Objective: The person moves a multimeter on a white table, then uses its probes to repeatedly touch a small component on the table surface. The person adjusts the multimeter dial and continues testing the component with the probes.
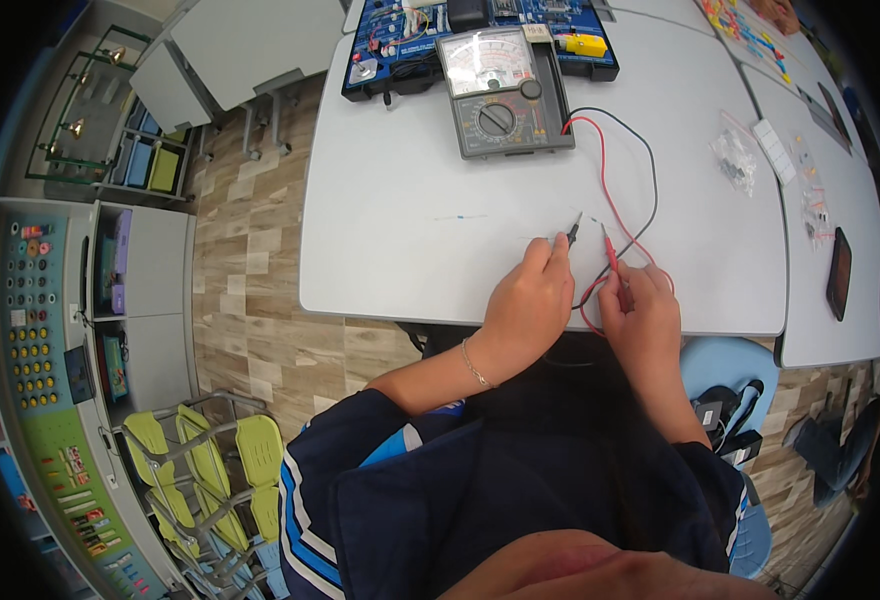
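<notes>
My left hand [532,308] is closed round a black test probe [573,234], its tip pointing away from me. Pinched in my right hand [642,315] is a red test probe [610,252]. Both tips come close to a small resistor [594,219] on the white table; whether they touch its leads I cannot tell. Black and red wires curve from the probes up to an analog multimeter [500,100], which has a needle scale and a round dial. Left of my hands lies another small resistor [460,217] with thin leads.
Behind the multimeter stands a blue electronics kit [400,50] in a black case. To the right are a clear plastic bag [735,160] of small parts, a white strip [774,150] and a dark phone [839,274]. The white table's [380,270] front edge runs just before me.
</notes>
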Action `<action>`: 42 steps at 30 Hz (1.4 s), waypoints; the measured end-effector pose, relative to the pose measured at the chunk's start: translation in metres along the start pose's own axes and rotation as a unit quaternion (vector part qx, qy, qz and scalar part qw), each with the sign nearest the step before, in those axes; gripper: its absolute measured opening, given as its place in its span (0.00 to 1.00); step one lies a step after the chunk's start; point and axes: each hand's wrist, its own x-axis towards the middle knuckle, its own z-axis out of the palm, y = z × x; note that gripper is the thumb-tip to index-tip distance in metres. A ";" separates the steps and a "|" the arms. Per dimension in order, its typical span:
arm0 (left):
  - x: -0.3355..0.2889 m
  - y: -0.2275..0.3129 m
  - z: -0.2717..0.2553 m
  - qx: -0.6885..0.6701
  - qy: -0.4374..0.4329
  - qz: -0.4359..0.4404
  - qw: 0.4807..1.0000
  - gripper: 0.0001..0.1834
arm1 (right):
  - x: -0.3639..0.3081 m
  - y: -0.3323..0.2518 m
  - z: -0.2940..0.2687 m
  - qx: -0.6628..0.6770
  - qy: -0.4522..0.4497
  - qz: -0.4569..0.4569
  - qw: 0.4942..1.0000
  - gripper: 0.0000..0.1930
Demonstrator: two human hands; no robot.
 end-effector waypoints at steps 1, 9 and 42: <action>0.000 0.000 0.000 0.002 -0.001 0.000 1.000 0.18 | 0.000 0.000 0.000 0.000 0.001 0.001 1.000 0.08; 0.001 -0.002 0.000 -0.027 0.029 0.004 0.999 0.18 | 0.000 0.002 0.004 0.034 0.040 -0.023 0.998 0.07; -0.037 -0.006 -0.034 -0.037 0.060 -0.070 0.995 0.11 | -0.010 -0.022 0.017 0.032 0.001 -0.059 0.998 0.07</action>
